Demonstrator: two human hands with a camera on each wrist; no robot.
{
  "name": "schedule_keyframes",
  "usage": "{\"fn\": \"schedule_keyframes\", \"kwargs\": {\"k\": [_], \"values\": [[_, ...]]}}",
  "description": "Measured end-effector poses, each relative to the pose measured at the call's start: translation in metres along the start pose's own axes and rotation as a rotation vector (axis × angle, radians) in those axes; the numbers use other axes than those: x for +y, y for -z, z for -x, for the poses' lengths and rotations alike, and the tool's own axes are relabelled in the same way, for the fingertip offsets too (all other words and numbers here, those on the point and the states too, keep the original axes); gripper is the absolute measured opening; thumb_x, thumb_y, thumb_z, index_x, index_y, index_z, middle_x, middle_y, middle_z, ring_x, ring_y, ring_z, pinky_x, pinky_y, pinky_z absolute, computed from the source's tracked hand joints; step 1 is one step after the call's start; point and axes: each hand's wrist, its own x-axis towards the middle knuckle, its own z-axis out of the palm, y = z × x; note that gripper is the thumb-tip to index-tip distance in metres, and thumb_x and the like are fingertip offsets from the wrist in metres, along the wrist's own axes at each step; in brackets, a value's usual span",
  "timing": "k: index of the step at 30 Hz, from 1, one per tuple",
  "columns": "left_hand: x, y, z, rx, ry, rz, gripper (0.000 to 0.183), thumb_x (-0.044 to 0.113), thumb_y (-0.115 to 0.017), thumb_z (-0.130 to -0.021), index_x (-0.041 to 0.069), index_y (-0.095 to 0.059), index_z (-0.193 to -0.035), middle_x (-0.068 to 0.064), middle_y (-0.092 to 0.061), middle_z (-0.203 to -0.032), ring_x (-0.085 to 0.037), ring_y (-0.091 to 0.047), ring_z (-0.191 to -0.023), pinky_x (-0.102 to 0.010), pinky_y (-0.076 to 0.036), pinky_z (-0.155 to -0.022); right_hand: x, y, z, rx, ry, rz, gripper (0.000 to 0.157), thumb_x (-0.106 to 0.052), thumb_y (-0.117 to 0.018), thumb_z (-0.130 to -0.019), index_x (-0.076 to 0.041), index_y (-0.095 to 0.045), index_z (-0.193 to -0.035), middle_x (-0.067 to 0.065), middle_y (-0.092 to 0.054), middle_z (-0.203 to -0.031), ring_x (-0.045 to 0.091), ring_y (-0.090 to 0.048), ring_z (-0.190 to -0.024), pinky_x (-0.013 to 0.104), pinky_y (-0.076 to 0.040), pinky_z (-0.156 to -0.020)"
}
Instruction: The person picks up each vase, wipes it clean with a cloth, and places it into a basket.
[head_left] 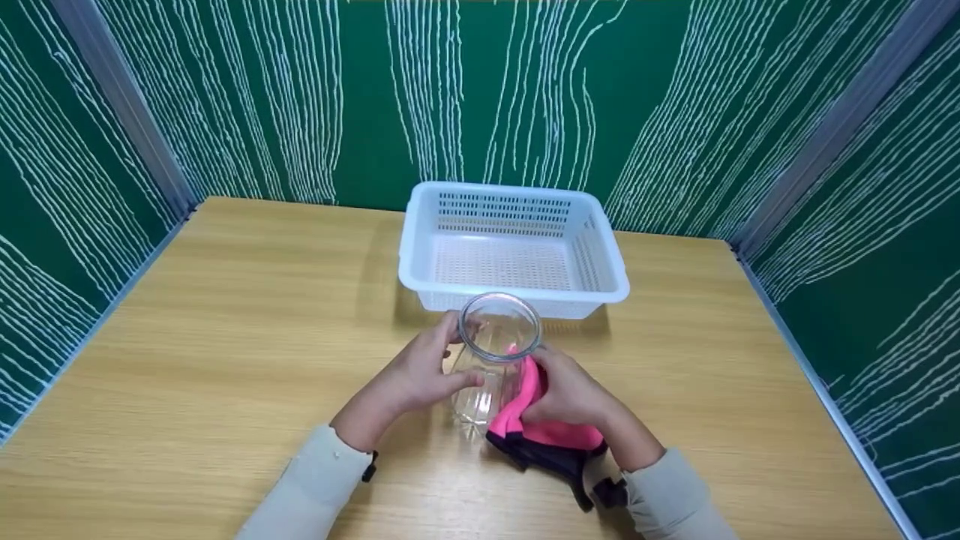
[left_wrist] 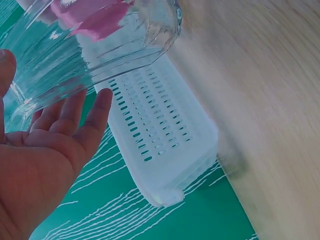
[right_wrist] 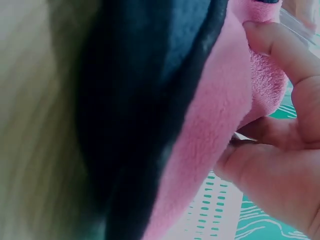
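Note:
My left hand [head_left: 420,379] grips a clear glass jar [head_left: 491,399] by its side, thumb on the near face and fingers on the far left. The jar stands tilted slightly, its round open mouth facing up toward the head camera. In the left wrist view the jar [left_wrist: 55,70] has ridged, faceted walls. A pink plush cloth with black edging [head_left: 555,433] is bunched in my right hand [head_left: 571,394], which holds it against the jar's right side. The right wrist view shows thumb and fingers pinching the cloth [right_wrist: 207,112]; its black part hangs toward the table.
A white perforated plastic basket [head_left: 570,295] sits just beyond the jar on the wooden table [head_left: 247,322]. Green panels with white wavy lines [head_left: 367,97] close off the back and both sides, with metal posts [head_left: 124,97] at the corners.

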Motion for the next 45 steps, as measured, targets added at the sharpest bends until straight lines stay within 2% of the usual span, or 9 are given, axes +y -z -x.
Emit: {"fn": "schedule_keyframes", "kwargs": {"k": [3, 9, 14, 19, 27, 31, 36, 40, 45], "values": [[0.0, 0.0, 0.0, 0.005, -0.006, 0.005, 0.066, 0.031, -0.077, -0.08, 0.016, -0.04, -0.134, -0.005, -0.059, -0.134, -0.027, -0.052, -0.127, -0.049, -0.042, -0.109, -0.001, 0.002, 0.003, 0.045, -0.013, -0.01, 0.08, -0.007, -0.087, -0.053, -0.011, -0.057, -0.127, 0.002, -0.062, -0.114, 0.014, -0.057, -0.098, 0.031, -0.051, -0.091], [0.0, -0.003, 0.0, 0.035, -0.001, 0.009, 0.068, 0.029, -0.078, -0.075, 0.017, -0.043, -0.132, -0.002, -0.061, -0.131, -0.024, -0.053, -0.125, -0.046, -0.042, -0.109, -0.004, 0.009, 0.003, 0.078, -0.024, -0.216, 0.067, 0.005, -0.081, -0.06, -0.004, -0.059, -0.123, 0.009, -0.065, -0.108, 0.016, -0.062, -0.092, 0.025, -0.057, -0.08], [0.0, -0.004, 0.0, 0.026, 0.031, 0.027, 0.07, 0.028, -0.078, -0.074, 0.02, -0.042, -0.134, -0.001, -0.058, -0.134, -0.024, -0.051, -0.127, -0.047, -0.041, -0.11, -0.005, 0.017, 0.001, 0.142, 0.023, -0.323, 0.052, 0.011, -0.077, -0.065, 0.002, -0.065, -0.116, 0.015, -0.067, -0.102, 0.01, -0.062, -0.083, 0.021, -0.057, -0.071], [-0.001, -0.006, 0.0, 0.012, 0.042, 0.064, 0.073, 0.023, -0.077, -0.075, 0.022, -0.039, -0.138, -0.001, -0.051, -0.139, -0.023, -0.049, -0.128, -0.045, -0.045, -0.107, -0.007, 0.022, 0.0, 0.217, 0.066, -0.364, 0.037, 0.009, -0.07, -0.076, 0.003, -0.068, -0.112, 0.012, -0.069, -0.098, 0.007, -0.06, -0.078, 0.019, -0.055, -0.067], [-0.001, -0.009, -0.001, 0.066, 0.016, 0.077, 0.069, 0.02, -0.076, -0.071, 0.029, -0.046, -0.134, 0.003, -0.036, -0.127, -0.022, -0.046, -0.121, -0.043, -0.045, -0.104, -0.019, 0.023, 0.002, 0.302, -0.037, -0.618, 0.037, 0.003, -0.063, -0.087, 0.002, -0.061, -0.124, 0.004, -0.068, -0.104, 0.012, -0.059, -0.087, 0.022, -0.054, -0.075], [0.0, -0.006, -0.001, 0.078, 0.006, 0.068, 0.067, 0.018, -0.073, -0.071, 0.027, -0.051, -0.134, 0.001, -0.038, -0.119, -0.025, -0.047, -0.112, -0.044, -0.049, -0.097, -0.02, 0.019, 0.002, 0.25, -0.022, -0.612, 0.041, 0.001, -0.056, -0.092, 0.003, -0.053, -0.133, 0.013, -0.064, -0.119, 0.01, -0.058, -0.096, 0.021, -0.052, -0.083], [-0.002, -0.004, -0.001, 0.061, 0.03, 0.058, 0.068, 0.019, -0.073, -0.073, 0.03, -0.051, -0.137, 0.002, -0.043, -0.116, -0.02, -0.053, -0.112, -0.036, -0.053, -0.095, -0.018, 0.014, 0.003, 0.099, 0.067, -0.511, 0.052, 0.0, -0.046, -0.098, 0.0, -0.032, -0.148, 0.024, -0.045, -0.142, 0.012, -0.052, -0.115, 0.016, -0.047, -0.095], [-0.003, -0.002, -0.001, 0.067, 0.046, 0.028, 0.07, 0.023, -0.075, -0.073, 0.035, -0.05, -0.136, 0.003, -0.045, -0.113, -0.02, -0.057, -0.111, -0.034, -0.054, -0.094, -0.017, 0.011, 0.005, 0.009, 0.126, -0.498, 0.076, 0.007, -0.055, -0.088, -0.006, -0.018, -0.153, 0.02, -0.035, -0.151, 0.018, -0.046, -0.124, 0.017, -0.046, -0.099], [-0.003, -0.001, -0.002, 0.075, 0.037, 0.011, 0.069, 0.024, -0.077, -0.072, 0.033, -0.052, -0.135, 0.003, -0.047, -0.112, -0.019, -0.058, -0.111, -0.033, -0.054, -0.093, -0.02, 0.009, 0.002, -0.008, 0.12, -0.443, 0.092, 0.009, -0.067, -0.075, -0.01, -0.021, -0.152, 0.02, -0.046, -0.142, 0.019, -0.056, -0.111, 0.023, -0.054, -0.088]]}}
